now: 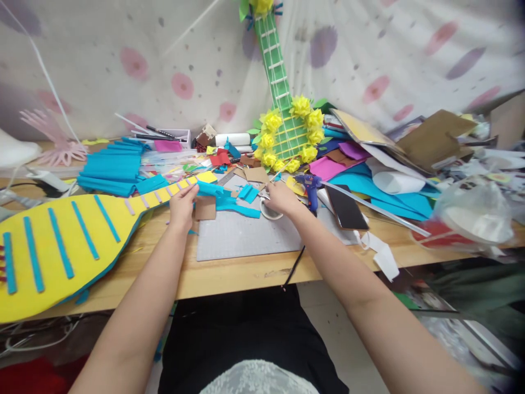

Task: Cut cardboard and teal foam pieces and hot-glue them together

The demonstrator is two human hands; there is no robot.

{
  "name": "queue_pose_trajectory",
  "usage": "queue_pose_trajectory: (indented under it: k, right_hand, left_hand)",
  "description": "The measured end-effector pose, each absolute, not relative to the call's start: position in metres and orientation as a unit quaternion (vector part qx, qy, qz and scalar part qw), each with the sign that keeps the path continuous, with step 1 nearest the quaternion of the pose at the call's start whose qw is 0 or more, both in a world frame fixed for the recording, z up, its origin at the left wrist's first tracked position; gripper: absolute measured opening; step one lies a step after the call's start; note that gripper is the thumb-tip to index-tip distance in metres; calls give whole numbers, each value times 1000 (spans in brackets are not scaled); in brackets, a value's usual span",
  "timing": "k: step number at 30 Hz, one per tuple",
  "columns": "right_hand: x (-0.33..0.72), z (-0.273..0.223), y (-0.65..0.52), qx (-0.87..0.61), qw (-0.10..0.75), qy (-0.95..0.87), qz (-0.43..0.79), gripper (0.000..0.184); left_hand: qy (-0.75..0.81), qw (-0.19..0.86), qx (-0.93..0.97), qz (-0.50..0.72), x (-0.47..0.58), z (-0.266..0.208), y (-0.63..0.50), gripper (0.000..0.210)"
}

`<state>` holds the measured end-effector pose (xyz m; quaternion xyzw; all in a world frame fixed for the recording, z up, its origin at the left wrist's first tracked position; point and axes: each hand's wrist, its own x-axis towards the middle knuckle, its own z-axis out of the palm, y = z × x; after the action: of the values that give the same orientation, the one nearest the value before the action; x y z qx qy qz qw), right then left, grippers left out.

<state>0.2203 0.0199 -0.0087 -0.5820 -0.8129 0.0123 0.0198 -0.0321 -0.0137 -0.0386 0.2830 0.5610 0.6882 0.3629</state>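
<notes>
At the left lies a yellow cardboard guitar with blue strips across its body and pale strips along its neck. My left hand is closed on the end of that neck, beside blue crepe paper and a small brown cardboard piece. Over the grey cutting mat, my right hand has its fingers closed round what look like scissors, mostly hidden by the hand. A roll of white tape sits just under these fingers. Right of the hand is a blue glue gun.
Behind stands a green guitar with yellow paper flowers. A black phone lies at the right, near a long pale stick and a plastic bag. Blue crepe paper and scraps crowd the back of the wooden table.
</notes>
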Motion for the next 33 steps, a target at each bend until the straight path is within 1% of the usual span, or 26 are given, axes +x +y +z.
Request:
queue_pose_trajectory:
  k: [2,4,8,11,14,18,21,23,25,28,30,33]
  right_hand:
    - [218,-6,18,-591,13,-806,0,49]
    - [216,-3,16,-610,-7,-792,2,51]
    - [214,2,15,-626,-106,-772,30,41]
    - [218,5,17,-623,-123,-772,31,36]
    - [231,14,21,-636,-90,-763,69,29]
    - [249,25,24,-626,15,-768,133,21]
    - [250,23,21,-557,113,-800,193,29]
    - [246,18,19,-494,129,-824,244,37]
    - [240,13,18,-437,87,-846,295,43]
    - [234,9,22,-376,8,-864,335,48]
    - [231,11,26,-362,-22,-869,336,51]
    - [224,18,29,-398,-35,-872,282,55]
  left_hand:
    - [532,396,254,704,-34,-38,-13,21]
    - [511,425,231,711,-36,-37,-13,20]
    - [500,444,216,712,-37,-34,-15,20]
    - [505,448,208,708,-37,-33,-16,21]
    - [509,448,198,708,-38,-34,-16,18]
    - [509,447,181,713,-38,-33,-16,16]
    - [505,450,168,717,-37,-32,-16,14]
    - [498,459,161,718,-37,-31,-17,12]
    - [490,471,153,717,-37,-30,-18,11]
    - [483,484,143,716,-37,-29,-18,9]
    - [482,484,140,717,-38,-29,-18,9]
    - [484,474,144,722,-39,-31,-16,9]
